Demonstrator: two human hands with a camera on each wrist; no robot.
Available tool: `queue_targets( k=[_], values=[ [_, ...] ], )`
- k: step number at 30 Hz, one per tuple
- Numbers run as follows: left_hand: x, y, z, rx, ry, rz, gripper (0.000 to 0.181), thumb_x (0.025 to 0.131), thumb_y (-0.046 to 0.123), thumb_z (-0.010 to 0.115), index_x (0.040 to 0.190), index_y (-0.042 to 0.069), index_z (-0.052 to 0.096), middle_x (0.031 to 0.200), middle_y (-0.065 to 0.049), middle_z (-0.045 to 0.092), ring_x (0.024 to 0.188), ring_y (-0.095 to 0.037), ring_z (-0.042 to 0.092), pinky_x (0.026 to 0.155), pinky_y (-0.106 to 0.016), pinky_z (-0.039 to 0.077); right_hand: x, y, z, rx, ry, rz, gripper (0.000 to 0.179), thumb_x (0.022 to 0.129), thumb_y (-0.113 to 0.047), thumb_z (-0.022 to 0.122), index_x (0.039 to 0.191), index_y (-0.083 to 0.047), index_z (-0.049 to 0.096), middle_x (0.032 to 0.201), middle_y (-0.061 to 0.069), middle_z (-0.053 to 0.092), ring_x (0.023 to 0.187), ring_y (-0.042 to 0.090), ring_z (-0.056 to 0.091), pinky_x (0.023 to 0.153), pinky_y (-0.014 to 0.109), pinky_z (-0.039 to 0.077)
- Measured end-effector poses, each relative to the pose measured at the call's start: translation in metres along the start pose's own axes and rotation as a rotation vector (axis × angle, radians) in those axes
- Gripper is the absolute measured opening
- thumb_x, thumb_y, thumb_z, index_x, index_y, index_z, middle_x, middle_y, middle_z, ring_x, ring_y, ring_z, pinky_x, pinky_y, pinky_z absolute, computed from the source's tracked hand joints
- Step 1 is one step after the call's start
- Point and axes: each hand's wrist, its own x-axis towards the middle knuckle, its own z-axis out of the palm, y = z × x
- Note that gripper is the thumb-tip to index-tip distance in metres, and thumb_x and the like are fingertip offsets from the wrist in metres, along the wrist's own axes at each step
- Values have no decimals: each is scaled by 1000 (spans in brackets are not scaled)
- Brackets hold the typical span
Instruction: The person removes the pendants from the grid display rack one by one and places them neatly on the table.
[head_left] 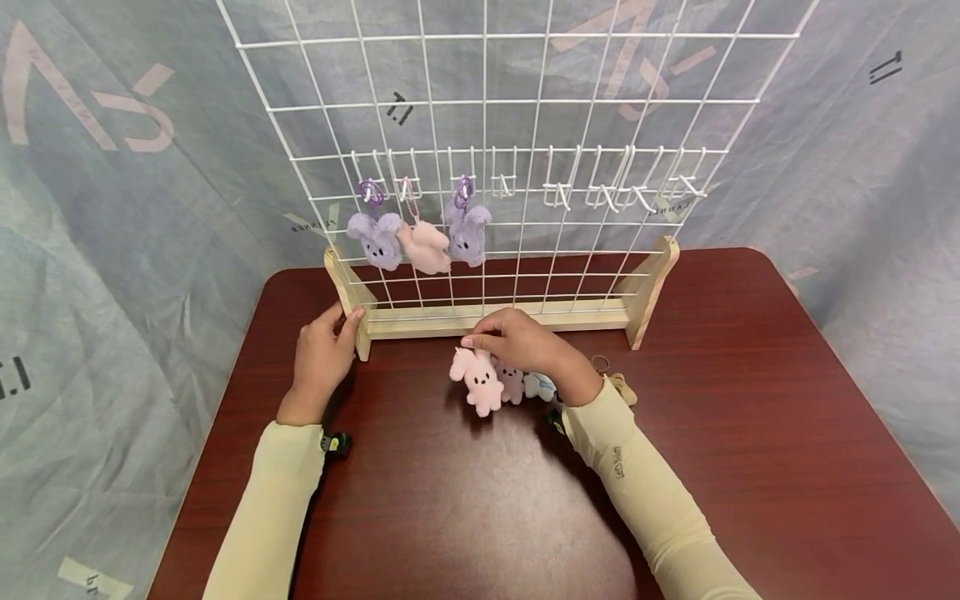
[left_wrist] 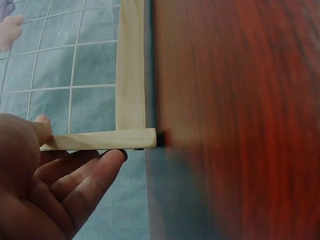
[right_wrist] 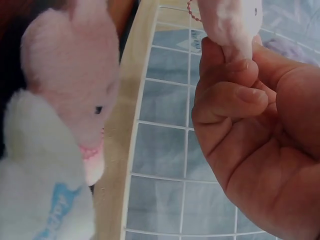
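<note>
My right hand [head_left: 517,340] pinches a pale pink plush bunny keychain [head_left: 482,385] by one ear, in front of the rack's base. In the right wrist view its pink bead chain [right_wrist: 194,12] dangles beside the head. A second pink plush [head_left: 512,383] and a white plush with blue lettering [head_left: 538,386] lie on the table just behind and below that hand. At the left, my left hand [head_left: 324,354] grips the wooden foot [left_wrist: 100,140] of the white grid rack [head_left: 483,200], thumb on one face and fingers on the other.
Two purple plush keychains [head_left: 375,242] and a pink one [head_left: 426,247] hang on the left hooks. Several bare white hooks [head_left: 558,196] continue to the right. A tan plush with a metal ring [head_left: 622,388] lies partly behind my right forearm on the dark red table [head_left: 465,517].
</note>
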Motion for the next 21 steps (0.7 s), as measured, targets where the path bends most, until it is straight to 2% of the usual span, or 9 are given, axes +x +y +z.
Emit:
queue_targets(
  k=[3, 7, 10, 14, 18, 21],
  values=[
    [0, 0, 0, -5, 2, -1, 44, 110, 47, 55, 130, 12, 70, 84, -15, 78, 75, -29, 69, 68, -43, 49, 1, 4, 1, -12, -31, 27, 27, 106, -27, 66, 87, -14, 80, 73, -1, 64, 60, 8, 52, 60, 26, 46],
    [0, -2, 1, -13, 5, 1, 41, 109, 45, 56, 131, 13, 70, 88, -15, 79, 79, -31, 72, 71, -47, 52, 4, 10, 2, -43, -66, 40, 31, 107, -28, 65, 83, -14, 78, 78, -1, 65, 64, 9, 51, 61, 27, 46],
    [0, -3, 1, -17, 7, 6, 39, 109, 43, 58, 132, 14, 70, 91, -15, 80, 83, -32, 74, 74, -50, 54, 6, 15, 4, -63, -61, 33, 31, 108, -27, 64, 83, -14, 78, 82, -1, 66, 67, 10, 49, 64, 27, 44],
    [-1, -4, 1, -24, 9, 12, 39, 109, 43, 58, 132, 13, 70, 92, -16, 80, 84, -33, 75, 76, -51, 55, 9, 20, 7, -89, -36, 31, 34, 108, -28, 64, 80, -13, 74, 76, -3, 60, 65, 10, 45, 65, 27, 42],
    [-1, -3, 0, -22, 6, 21, 41, 110, 44, 56, 132, 13, 70, 85, -15, 78, 75, -31, 71, 69, -46, 51, 10, 21, 8, -104, -25, 45, 35, 108, -29, 63, 79, -13, 72, 73, -3, 56, 65, 11, 45, 66, 28, 42],
    [-1, -2, 0, -19, 7, 26, 41, 110, 45, 56, 130, 12, 70, 78, -14, 74, 67, -28, 65, 64, -41, 47, 10, 21, 8, -113, -28, 46, 30, 108, -28, 63, 87, -12, 77, 81, -1, 66, 71, 11, 52, 70, 28, 46]
  ],
)
